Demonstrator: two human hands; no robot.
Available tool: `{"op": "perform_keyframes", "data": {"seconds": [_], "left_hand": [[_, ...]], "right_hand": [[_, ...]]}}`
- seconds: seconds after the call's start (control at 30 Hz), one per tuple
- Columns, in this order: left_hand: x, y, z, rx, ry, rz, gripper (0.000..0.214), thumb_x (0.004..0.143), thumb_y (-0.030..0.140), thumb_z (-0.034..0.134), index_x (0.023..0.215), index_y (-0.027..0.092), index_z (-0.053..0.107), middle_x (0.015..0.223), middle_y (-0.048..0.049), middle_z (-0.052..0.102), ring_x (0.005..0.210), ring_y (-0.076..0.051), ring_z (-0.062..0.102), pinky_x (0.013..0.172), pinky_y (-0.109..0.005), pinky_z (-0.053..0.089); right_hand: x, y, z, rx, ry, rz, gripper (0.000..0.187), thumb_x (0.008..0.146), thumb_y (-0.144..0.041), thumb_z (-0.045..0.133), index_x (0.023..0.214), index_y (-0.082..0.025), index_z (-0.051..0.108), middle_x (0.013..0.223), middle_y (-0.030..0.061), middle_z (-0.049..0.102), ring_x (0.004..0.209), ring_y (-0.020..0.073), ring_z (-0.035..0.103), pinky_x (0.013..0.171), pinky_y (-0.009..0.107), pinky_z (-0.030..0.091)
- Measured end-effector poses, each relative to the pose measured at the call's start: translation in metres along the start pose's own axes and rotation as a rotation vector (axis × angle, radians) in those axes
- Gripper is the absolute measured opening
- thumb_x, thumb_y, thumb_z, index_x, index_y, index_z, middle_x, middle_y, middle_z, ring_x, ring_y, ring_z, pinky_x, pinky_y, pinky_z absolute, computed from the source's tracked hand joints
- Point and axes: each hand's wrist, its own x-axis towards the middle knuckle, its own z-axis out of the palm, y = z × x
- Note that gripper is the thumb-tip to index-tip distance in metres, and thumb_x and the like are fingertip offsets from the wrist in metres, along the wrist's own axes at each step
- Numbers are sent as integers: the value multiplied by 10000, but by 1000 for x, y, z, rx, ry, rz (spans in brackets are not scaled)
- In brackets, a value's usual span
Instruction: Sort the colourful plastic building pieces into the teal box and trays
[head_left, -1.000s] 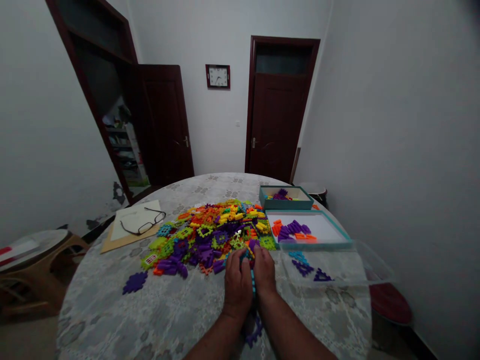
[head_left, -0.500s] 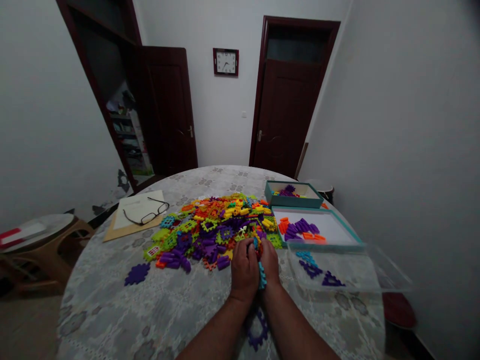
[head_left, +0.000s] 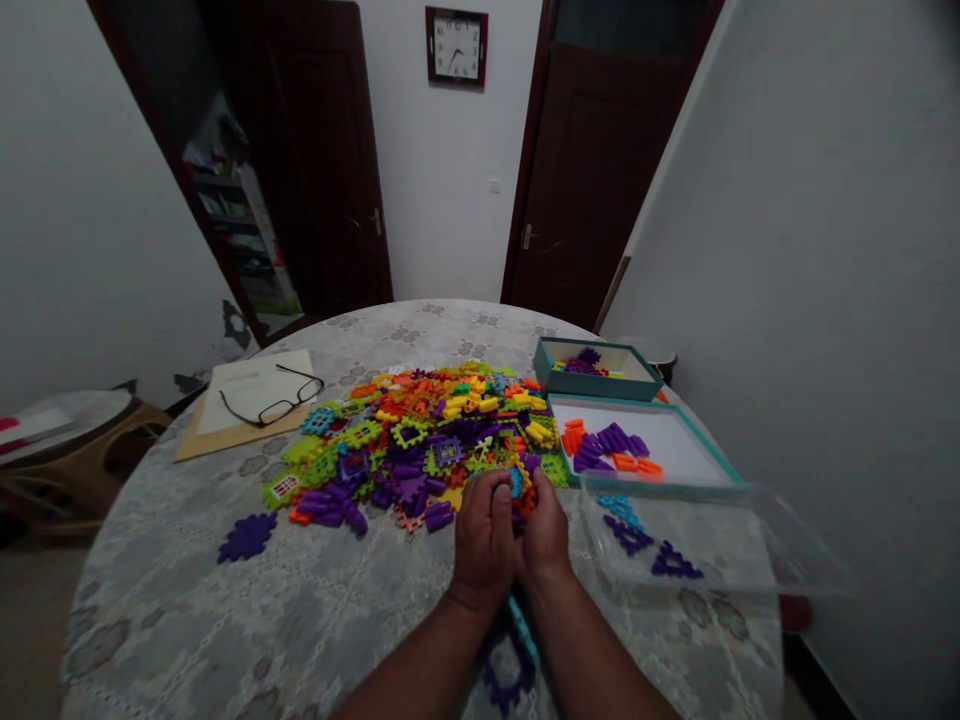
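Observation:
My left hand (head_left: 481,530) and my right hand (head_left: 546,525) are pressed close together at the near side of a heap of coloured plastic building pieces (head_left: 409,435). Both are closed around interlocking pieces, and a blue toothed piece (head_left: 516,483) shows between the fingers with bits of orange and purple by it. The palms hide most of what they hold. Below my wrists, between the forearms, appear a narrow light-blue strip (head_left: 523,628) and a purple toothed frame (head_left: 508,690). Whether these join the held pieces is hidden.
Right of the hands lie a teal-rimmed tray (head_left: 682,445) with purple and orange pegs, a clear plastic lid (head_left: 720,580) with triangular pieces, and a teal box (head_left: 600,385) behind. Eyeglasses (head_left: 279,408) rest on papers (head_left: 232,415) at left. A purple piece (head_left: 247,537) lies apart.
The view has tipped downward. The light-blue strip that stuck out just below my hands now shows lower, beside the purple frame. My hands stay together around the pieces.

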Motion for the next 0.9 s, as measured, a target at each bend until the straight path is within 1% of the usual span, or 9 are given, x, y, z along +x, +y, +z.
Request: {"op": "perform_keyframes", "data": {"seconds": [0.1,0.2,0.3,0.4,0.5,0.57,0.67,0.77,0.9], "left_hand": [[1,-3,0,33,10,-5,314,1081,354,404,1128,214,681,1084,-98,725,1051,-236,684,968,-407,537],[0,-1,0,64,43,57,282,1074,274,407,1207,218,648,1111,-98,706,1064,-222,672,967,-391,541],[0,1,-1,79,58,184,329,1053,175,378,1279,226,613,1161,-102,671,1105,-211,647,995,-391,535],[1,2,-3,85,24,264,386,1032,123,355,1311,238,596,1206,-112,645,1161,-217,626,1035,-417,526],[1,1,-6,91,7,286,416,1022,108,352,1343,243,579,1267,-124,622,1218,-225,613,1068,-439,518],[0,-1,-6,88,30,306,426,1022,99,355,1358,248,570,1295,-122,616,1247,-223,606,1078,-438,516],[-2,-2,-4,87,69,324,453,1024,80,376,1403,269,538,1334,-116,604,1290,-218,590,1090,-430,515],[-4,-3,0,128,62,343,505,1021,56,401,1463,285,489,1429,-123,546,1354,-211,553,1110,-424,510],[-5,-2,3,227,89,379,547,1010,27,414,1494,277,457,1555,-139,427,1474,-230,443,1158,-463,476]], "right_hand": [[-6,-6,2,-44,6,13,470,898,-596,592,1123,-210,736,1021,48,773,1007,237,723,840,329,572],[-8,-10,-2,-151,-18,36,449,888,-567,649,1165,-218,708,1102,42,758,1057,229,694,895,313,539],[-7,-12,-5,-182,-30,74,454,899,-586,634,1152,-214,696,1050,34,750,961,220,688,848,311,536],[-8,-15,-5,-188,-75,82,429,889,-592,657,1072,-205,696,923,14,730,854,207,669,810,311,535],[-10,-21,-1,-139,-120,104,417,841,-557,738,1054,-202,692,944,17,745,904,215,685,853,316,536],[-12,-25,2,-39,-151,152,444,797,-529,790,1074,-197,689,997,36,762,950,232,701,865,328,545],[-13,-28,4,79,-169,196,470,763,-522,820,1069,-190,690,1009,49,770,960,245,714,860,339,557],[-11,-27,2,17,-147,184,505,741,-553,827,1054,-173,710,988,59,778,938,252,722,853,337,555],[-11,-23,0,-16,-109,176,602,709,-582,833,1116,-152,723,968,68,792,926,267,736,841,338,555]]}}
